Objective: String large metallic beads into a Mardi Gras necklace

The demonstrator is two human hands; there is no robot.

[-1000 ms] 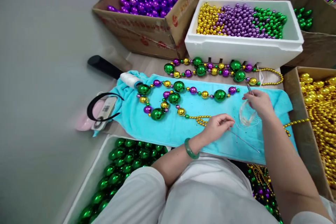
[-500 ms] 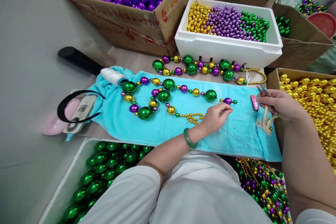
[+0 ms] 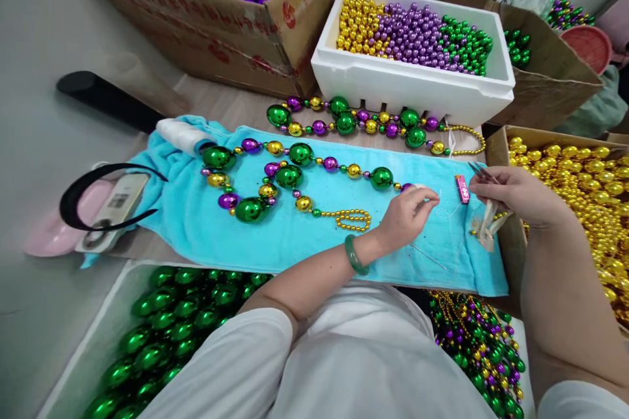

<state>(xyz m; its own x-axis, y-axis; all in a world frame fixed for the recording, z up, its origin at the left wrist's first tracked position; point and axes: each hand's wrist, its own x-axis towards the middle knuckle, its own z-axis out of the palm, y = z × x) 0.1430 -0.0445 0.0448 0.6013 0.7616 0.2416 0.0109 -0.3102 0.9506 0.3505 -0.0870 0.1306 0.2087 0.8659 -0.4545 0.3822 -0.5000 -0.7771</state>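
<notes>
A bead necklace [image 3: 301,154] of large green, purple and gold beads lies looped on a turquoise towel [image 3: 354,255], with a small gold bead loop [image 3: 368,219] at one end. My left hand [image 3: 405,215] is closed in a pinch at the strand's other end, hiding its last beads; fine thread [image 3: 448,211] shows by the fingertips. On the right, my right hand [image 3: 514,193] grips small metal thread snips [image 3: 481,173], blades pointing left. A beige strip [image 3: 489,216] hangs beneath that hand. Between the hands lie a small pink packet [image 3: 462,188] and, lower, a thin needle [image 3: 428,256].
Behind the towel lies another bead necklace [image 3: 345,123]. A white foam box [image 3: 413,82] holds small beads. Cartons of purple [image 3: 289,46] and gold beads [image 3: 514,242] flank the work. Green beads [image 3: 170,321] fill a front bin. A black headband [image 3: 66,206] lies left.
The whole view has shifted. My left hand has moved right along the towel and now covers the strand's end. Another person's arm at the upper right has gone out of view.
</notes>
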